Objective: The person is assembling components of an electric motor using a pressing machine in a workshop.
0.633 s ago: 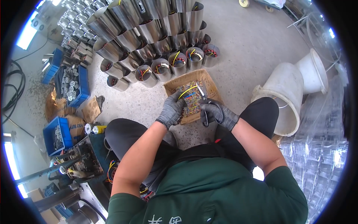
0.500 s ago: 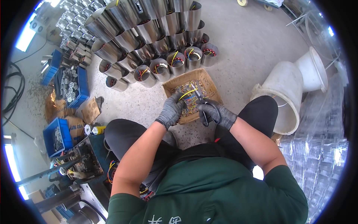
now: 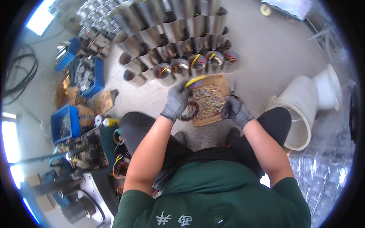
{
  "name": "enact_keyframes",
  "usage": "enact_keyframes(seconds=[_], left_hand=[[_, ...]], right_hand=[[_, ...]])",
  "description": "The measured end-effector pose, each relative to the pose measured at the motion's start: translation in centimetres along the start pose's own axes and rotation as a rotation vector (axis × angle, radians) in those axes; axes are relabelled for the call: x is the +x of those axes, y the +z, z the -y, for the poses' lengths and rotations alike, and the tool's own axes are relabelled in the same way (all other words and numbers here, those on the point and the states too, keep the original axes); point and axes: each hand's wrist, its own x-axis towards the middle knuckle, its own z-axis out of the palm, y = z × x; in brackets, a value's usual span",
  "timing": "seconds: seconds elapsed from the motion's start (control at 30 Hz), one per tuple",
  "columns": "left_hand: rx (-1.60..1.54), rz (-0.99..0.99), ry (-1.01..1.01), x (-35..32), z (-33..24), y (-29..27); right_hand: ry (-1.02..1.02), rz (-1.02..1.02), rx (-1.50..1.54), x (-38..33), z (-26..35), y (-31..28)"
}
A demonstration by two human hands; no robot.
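Note:
My gloved left hand (image 3: 176,102) is closed at the left side of the cardboard box, holding a ring-shaped wound stator (image 3: 191,111) that hangs by its palm. A yellow wire (image 3: 195,80) sticks up from that hand and curves over the box's far edge. Right of the box, my gloved right hand (image 3: 238,111) grips a pair of scissors (image 3: 233,88), blades pointing away from me; the handles are mostly hidden by the fingers. Between both hands, the cardboard box (image 3: 207,121) holds many short coloured wire scraps (image 3: 209,98).
Rows of shiny metal cylinders (image 3: 171,32) stand beyond the box, the nearest with coloured wires inside. Blue bins (image 3: 66,127) of metal parts and a workbench (image 3: 97,152) are at left. At right lie a white plastic drum (image 3: 294,95) and clear plastic wrapping (image 3: 319,171).
My right hand has drawn the scissors away from the yellow wire, to the box's right side. The stator ring under my left hand has come into sight. The whole view has shifted.

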Motion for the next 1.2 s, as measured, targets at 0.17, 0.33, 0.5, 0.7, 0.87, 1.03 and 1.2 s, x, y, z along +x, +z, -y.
enact_keyframes(seconds=[0.17,0.33,0.5,0.7,0.87,1.03,1.2], left_hand=[[0.127,-0.447,0.496,-0.4,-6.2,-10.7],[0.131,-0.423,0.497,-6.0,-9.0,-18.1],[0.407,-0.438,0.202,-14.6,-5.3,-21.9],[0.054,-0.407,-0.432,-29.0,3.6,-27.6],[-0.149,-0.342,-0.847,-41.2,10.7,-28.3],[-0.206,-0.742,-0.769,-47.6,17.3,-27.3],[0.436,-0.784,-0.616,-49.9,21.4,-27.0]], right_hand=[[-0.362,0.051,-0.06,0.1,1.2,-1.1],[-0.251,0.077,-0.007,-1.1,3.6,-0.8],[-0.259,0.081,-0.016,-2.7,3.9,0.7],[-0.234,0.124,-0.005,-1.9,3.2,-0.5],[-0.175,0.148,-0.041,-1.2,2.8,-0.7],[-0.135,0.148,-0.065,-1.0,2.6,0.7],[-0.146,0.142,-0.075,-0.9,2.4,1.1]])
